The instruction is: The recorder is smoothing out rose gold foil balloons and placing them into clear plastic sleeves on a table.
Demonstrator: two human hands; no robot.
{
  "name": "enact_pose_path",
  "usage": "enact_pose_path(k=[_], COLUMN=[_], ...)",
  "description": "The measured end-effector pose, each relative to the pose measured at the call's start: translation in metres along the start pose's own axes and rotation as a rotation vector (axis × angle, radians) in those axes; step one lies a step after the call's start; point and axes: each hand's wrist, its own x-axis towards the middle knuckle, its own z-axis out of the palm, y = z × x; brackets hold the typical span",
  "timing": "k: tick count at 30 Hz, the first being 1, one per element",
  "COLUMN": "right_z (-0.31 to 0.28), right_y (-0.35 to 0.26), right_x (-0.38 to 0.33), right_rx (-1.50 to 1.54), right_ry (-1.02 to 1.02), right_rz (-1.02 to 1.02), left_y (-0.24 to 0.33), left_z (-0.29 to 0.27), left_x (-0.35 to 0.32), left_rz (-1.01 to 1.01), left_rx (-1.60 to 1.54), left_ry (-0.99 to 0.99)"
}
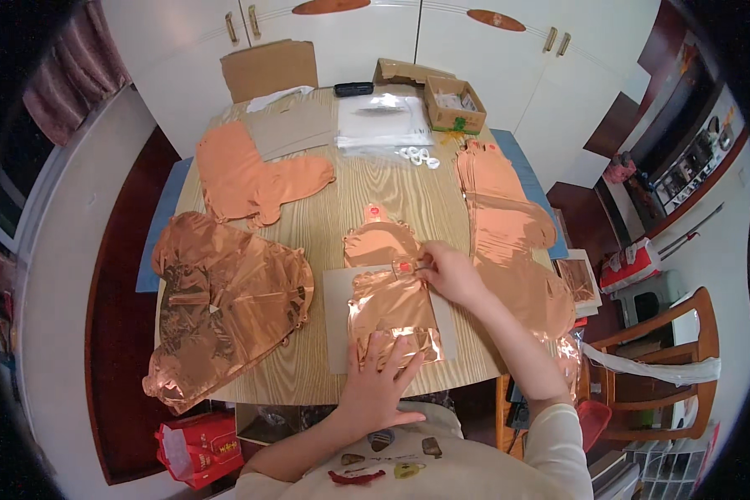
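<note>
A folded copper-coloured foil balloon (392, 307) lies on a grey card sheet (337, 321) at the near middle of the table. My left hand (373, 390) rests flat on its lower edge, fingers spread. With thumb and fingers closed, my right hand (452, 275) pinches the balloon's upper right corner, beside a tab with a red mark (405, 267). Just beyond the card, another foil balloon (380, 243) shows a similar red-marked tab; its lower part is hidden.
Flat foil balloons lie at left (225, 300), far left (242, 179) and right (508, 225). At the back are clear plastic bags (383, 121), white rings (417, 157), a black case (353, 89) and a cardboard box (457, 107). A wooden chair (667, 333) stands at right.
</note>
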Motion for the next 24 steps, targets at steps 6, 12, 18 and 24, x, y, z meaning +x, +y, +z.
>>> enact_pose_path(k=[6,12,18,24], right_z=[0.014,0.024,0.030,0.031], right_y=[-0.029,-0.020,-0.006,0.014], right_x=[-0.059,-0.072,-0.049,-0.020], right_rx=[-0.213,-0.378,-0.436,-0.593], right_ry=[-0.016,-0.160,-0.102,0.012], right_rz=[-0.419,-0.402,-0.324,-0.272], left_y=[0.000,0.000,0.000,-0.001], left_z=[-0.001,0.000,0.001,0.001], left_x=[0.000,0.001,-0.001,0.000], left_rz=[-0.004,-0.004,-0.012,-0.005], left_rx=[0.004,0.000,-0.027,-0.010], left_ry=[0.027,0.042,0.041,0.028])
